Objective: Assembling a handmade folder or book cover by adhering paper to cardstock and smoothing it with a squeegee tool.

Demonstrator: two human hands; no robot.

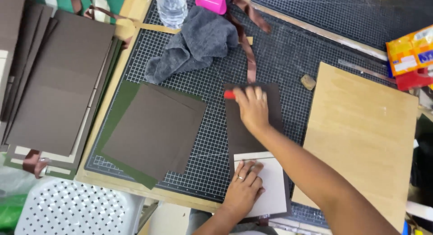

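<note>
Head view, looking down on a bench (pixel 135 5) covered by a dark gridded cutting mat (pixel 212 140). The right hand (pixel 252 108) reaches forward and presses a small red tool (pixel 229 95) against the far left corner of a brown sheet (pixel 241 136) lying on the mat; the fingers are curled over the tool, gripping it, though most of the tool is hidden beneath them. The left hand (pixel 243 187), a ring on one finger, lies open and flat, palm down, on a white board (pixel 273 185) that sits at the near end of the brown sheet, close to the bench edge.

Left of the brown sheet, a stack of brown squares (pixel 153 129) rests on a green sheet (pixel 118 109). Further left, off the mat, lies a pile of brown boards (pixel 58 82). Right of the hands sits a plain wooden board (pixel 361 131). At the far side are a crumpled grey cloth (pixel 198 41), a clear bottle (pixel 171 7), a pink object (pixel 212 0), a brown ribbon (pixel 248 50) and, far right, orange packets (pixel 408 52). A white perforated stool (pixel 72 208) stands near left.
</note>
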